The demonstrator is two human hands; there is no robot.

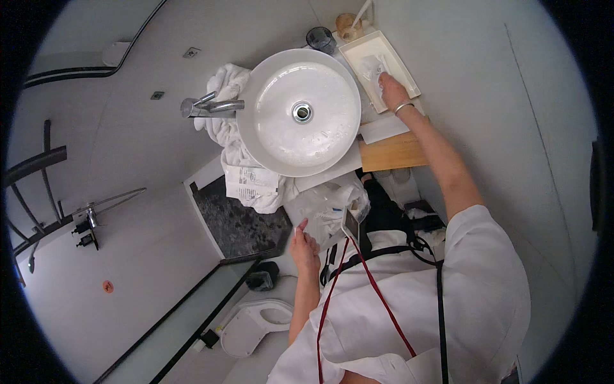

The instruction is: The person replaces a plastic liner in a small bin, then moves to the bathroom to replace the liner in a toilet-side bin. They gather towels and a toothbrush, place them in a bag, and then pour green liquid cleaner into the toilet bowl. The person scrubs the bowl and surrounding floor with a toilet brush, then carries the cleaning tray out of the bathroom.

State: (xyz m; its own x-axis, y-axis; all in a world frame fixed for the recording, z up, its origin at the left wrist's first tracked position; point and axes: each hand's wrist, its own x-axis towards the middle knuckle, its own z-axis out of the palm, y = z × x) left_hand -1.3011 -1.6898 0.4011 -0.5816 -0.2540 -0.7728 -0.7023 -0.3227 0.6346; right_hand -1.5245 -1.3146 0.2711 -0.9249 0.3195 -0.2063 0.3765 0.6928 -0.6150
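My right hand [391,93] reaches over the cream rectangular tray [411,84] at the upper right, its fingers closed on a small whitish translucent packet [373,69]. A bracelet circles that wrist. My left hand [305,249] is raised in front of my body, index finger partly extended and the others curled in; what they hold, if anything, I cannot make out. Beside it is a clear plastic bag [345,195] with pale items inside. The round white basin [348,137], with a metal drain at its centre, stands between the tray and the tap [208,107].
White towels [225,83] lie bunched behind the basin, with a white printed packet [251,184] on them. A dark glass [320,40] and an amber cup [348,27] stand by the tray. A wooden ledge [393,152] juts out nearby. Lower left are a bin [262,276] and toilet [246,329].
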